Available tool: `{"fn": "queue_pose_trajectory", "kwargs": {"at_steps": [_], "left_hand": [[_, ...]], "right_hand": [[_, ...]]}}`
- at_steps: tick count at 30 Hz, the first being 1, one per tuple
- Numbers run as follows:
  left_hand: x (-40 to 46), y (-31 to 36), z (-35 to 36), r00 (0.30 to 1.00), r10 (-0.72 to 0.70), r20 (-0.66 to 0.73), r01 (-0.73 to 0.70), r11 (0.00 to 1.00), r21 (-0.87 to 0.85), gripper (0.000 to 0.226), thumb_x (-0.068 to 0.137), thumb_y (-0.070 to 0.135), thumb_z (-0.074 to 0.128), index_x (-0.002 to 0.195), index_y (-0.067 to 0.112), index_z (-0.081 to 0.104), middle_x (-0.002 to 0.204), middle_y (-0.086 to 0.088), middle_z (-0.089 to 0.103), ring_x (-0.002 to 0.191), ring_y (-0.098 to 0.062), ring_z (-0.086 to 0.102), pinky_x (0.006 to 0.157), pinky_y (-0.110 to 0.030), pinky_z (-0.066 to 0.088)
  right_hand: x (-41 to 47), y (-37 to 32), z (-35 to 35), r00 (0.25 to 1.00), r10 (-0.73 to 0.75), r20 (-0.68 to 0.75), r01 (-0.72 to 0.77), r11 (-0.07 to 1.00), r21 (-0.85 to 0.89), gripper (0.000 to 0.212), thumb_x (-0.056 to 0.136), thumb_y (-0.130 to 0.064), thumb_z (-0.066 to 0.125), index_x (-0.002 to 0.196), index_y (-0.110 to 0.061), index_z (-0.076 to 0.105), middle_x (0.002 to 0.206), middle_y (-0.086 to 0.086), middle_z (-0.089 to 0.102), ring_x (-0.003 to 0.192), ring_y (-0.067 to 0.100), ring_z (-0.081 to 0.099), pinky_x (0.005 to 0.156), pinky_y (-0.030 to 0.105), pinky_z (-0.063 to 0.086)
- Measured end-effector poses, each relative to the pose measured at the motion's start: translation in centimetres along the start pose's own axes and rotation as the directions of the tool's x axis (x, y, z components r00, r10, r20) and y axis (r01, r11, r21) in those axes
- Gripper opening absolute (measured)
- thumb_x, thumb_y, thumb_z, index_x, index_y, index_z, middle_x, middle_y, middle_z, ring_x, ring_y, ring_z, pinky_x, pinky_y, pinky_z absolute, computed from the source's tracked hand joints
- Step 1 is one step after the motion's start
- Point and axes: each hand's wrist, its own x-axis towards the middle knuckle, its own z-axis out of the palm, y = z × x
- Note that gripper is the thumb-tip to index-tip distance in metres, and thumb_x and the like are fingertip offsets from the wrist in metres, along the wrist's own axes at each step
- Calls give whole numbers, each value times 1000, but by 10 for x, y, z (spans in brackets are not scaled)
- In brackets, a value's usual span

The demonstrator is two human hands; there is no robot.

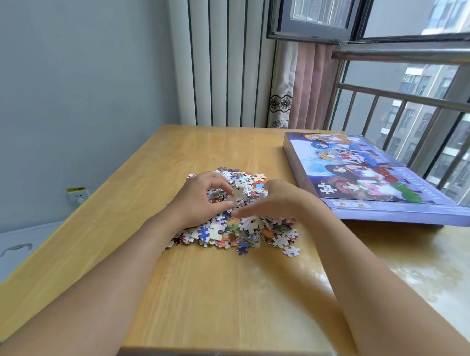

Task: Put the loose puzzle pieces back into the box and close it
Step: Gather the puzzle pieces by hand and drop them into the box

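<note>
Your loose puzzle pieces (234,224) lie heaped at the middle of the desk (208,299). Your left hand (200,200) curls into the heap, pinching a pale piece (237,195) between thumb and fingers. Your right hand (274,201) rests on the pieces just beside it, fingers curved over them. The box (370,176) lies shut along the desk's right edge by the window railing (412,100).

- A wooden table (201,285) lay under the hands.
- A grey wall (69,87) stood left of them.
- A railed window (422,106) and pink curtain (309,86) were beyond, rightward.
</note>
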Motion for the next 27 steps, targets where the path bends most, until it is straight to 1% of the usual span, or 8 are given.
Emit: {"fn": "queue_pose_trajectory", "kwargs": {"at_steps": [3, 9, 12, 15, 16, 19, 24, 27], "left_hand": [[1, -1, 2, 1000, 6, -12, -6, 1000, 1, 15, 81, 26, 83, 93, 26, 75, 113, 13, 66, 109, -1, 59, 96, -20, 43], [2, -3, 1, 1000, 1, -25, -2, 1000, -20, 12, 81, 27, 83, 90, 28, 75, 112, 15, 67, 111, -1, 59, 91, -21, 44], [2, -2, 1, 1000, 2, -25, -3, 1000, -21, 13, 80, 28, 83, 91, 28, 75, 112, 16, 67, 110, -1, 59, 85, -21, 44], [2, -3, 0, 1000, 6, -31, -7, 1000, -13, 15, 81, 29, 83, 93, 28, 75, 111, 16, 68, 110, -2, 60, 92, -24, 45], [2, -3, 0, 999, -1, -32, 1, 1000, -19, 15, 81, 30, 83, 94, 27, 76, 111, 16, 68, 110, -3, 60, 95, -25, 44], [3, -5, -1, 999, -30, -32, 28, 999, -45, 15, 82, 30, 82, 95, 26, 76, 111, 14, 70, 113, -6, 60, 101, -29, 43], [2, -5, -1, 998, -38, -42, 35, 996, -77, 10, 83, 27, 82, 91, 27, 76, 106, 15, 72, 110, -5, 62, 102, -32, 45], [3, -3, -1, 997, -40, -60, 32, 992, -121, 7, 83, 27, 82, 89, 28, 78, 102, 18, 71, 105, 0, 62, 100, -30, 44]], "right_hand": [[3, -10, 10, 999, 2, -50, -3, 1000, -25, 65, 61, -59, 89, 94, -11, 61, 84, 2, 62, 69, 16, 56, 59, 27, 47], [14, -12, 13, 998, -12, -66, 16, 998, 61, 75, 60, -41, 93, 121, -10, 62, 103, 6, 67, 90, 21, 66, 79, 34, 58], [17, -11, 13, 998, 1, -57, 9, 986, 169, 77, 63, -38, 93, 127, -10, 60, 105, 6, 65, 93, 21, 65, 79, 34, 57], [21, -8, 10, 998, 54, -24, -40, 919, 393, 73, 67, -52, 87, 119, -5, 65, 82, 4, 56, 72, 19, 53, 60, 29, 45], [24, -6, 9, 996, 83, -17, -65, 877, 476, 75, 68, -55, 85, 120, -5, 63, 82, 2, 53, 73, 19, 52, 60, 30, 45], [31, -3, 9, 988, 156, 7, -120, 727, 676, 73, 76, -44, 84, 127, -3, 53, 105, 7, 57, 97, 25, 60, 77, 38, 55], [34, -8, 6, 981, 166, 101, -179, 570, 802, 51, 78, -13, 85, 122, -2, 61, 127, 14, 54, 96, 29, 61, 72, 38, 63], [39, -14, 4, 972, 196, 127, -222, 609, 762, 57, 71, -14, 89, 121, -5, 62, 131, 13, 55, 101, 31, 63, 77, 40, 62]]}}
